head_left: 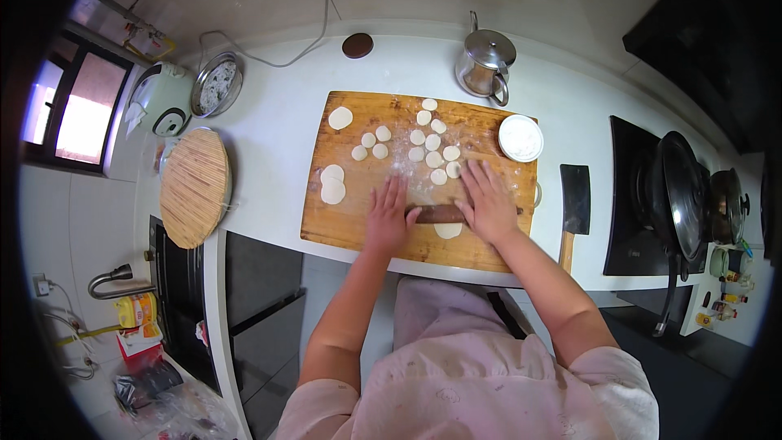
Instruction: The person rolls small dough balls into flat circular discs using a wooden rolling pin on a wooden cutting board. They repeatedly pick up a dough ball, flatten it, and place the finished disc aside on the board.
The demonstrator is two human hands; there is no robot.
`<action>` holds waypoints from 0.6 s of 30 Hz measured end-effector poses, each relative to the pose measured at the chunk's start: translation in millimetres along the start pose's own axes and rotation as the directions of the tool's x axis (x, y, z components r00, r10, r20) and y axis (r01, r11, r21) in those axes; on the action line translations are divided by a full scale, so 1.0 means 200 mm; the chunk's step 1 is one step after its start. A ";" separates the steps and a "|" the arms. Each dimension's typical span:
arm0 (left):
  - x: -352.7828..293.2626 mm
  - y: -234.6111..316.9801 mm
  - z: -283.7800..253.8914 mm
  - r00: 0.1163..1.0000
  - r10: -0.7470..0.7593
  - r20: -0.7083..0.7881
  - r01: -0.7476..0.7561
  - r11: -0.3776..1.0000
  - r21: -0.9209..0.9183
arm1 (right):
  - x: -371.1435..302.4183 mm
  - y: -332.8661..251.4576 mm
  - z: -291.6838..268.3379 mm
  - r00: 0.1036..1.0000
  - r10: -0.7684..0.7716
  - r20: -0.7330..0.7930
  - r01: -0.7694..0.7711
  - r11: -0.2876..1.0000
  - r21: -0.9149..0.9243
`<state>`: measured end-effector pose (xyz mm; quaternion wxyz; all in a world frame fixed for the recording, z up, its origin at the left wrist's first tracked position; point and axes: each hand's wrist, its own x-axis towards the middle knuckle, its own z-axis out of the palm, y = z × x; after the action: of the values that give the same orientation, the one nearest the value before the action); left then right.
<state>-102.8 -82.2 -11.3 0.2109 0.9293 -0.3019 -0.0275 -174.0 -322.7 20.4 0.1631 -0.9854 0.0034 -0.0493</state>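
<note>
My left hand [388,216] and my right hand [489,204] lie palm down on the two ends of a dark wooden rolling pin [438,213]. Their fingers stretch forward, flat and not wrapped round it, with the thumbs on the pin. Under the pin a rolled dough round [448,231] pokes out on the near side. The wooden board [366,228] beneath bears several small dough discs [434,160] and loose flour. Larger flat wrappers [332,191] lie on its left, two overlapping, with one more wrapper [340,118] near the far left corner.
A white bowl of flour [520,138] sits at the board's far right. Right of the board lies a cleaver [575,200], beside a stove with a lidded pan [683,195]. A steel kettle [486,61] stands behind; a round slatted tray [195,187] and a metal bowl [217,86] are left.
</note>
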 end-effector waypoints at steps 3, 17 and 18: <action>0.03 -0.01 0.00 1.000 0.001 0.018 -0.001 0.999 0.035 | 0.02 -0.01 -0.01 0.999 0.043 0.008 -0.043 0.999 0.007; 0.18 0.09 -0.01 0.967 0.253 0.042 -0.255 0.965 0.064 | -0.25 0.05 0.02 0.976 0.202 -0.082 -0.203 0.979 0.000; 0.18 0.10 -0.01 0.966 0.253 0.047 -0.256 0.965 0.066 | -0.26 0.05 0.00 0.971 0.220 -0.095 -0.220 0.975 0.008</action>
<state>-82.8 -116.0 1.8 0.1739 0.8891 -0.4234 -0.0070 -224.7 -330.6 11.8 0.1661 -0.9756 0.1204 -0.0778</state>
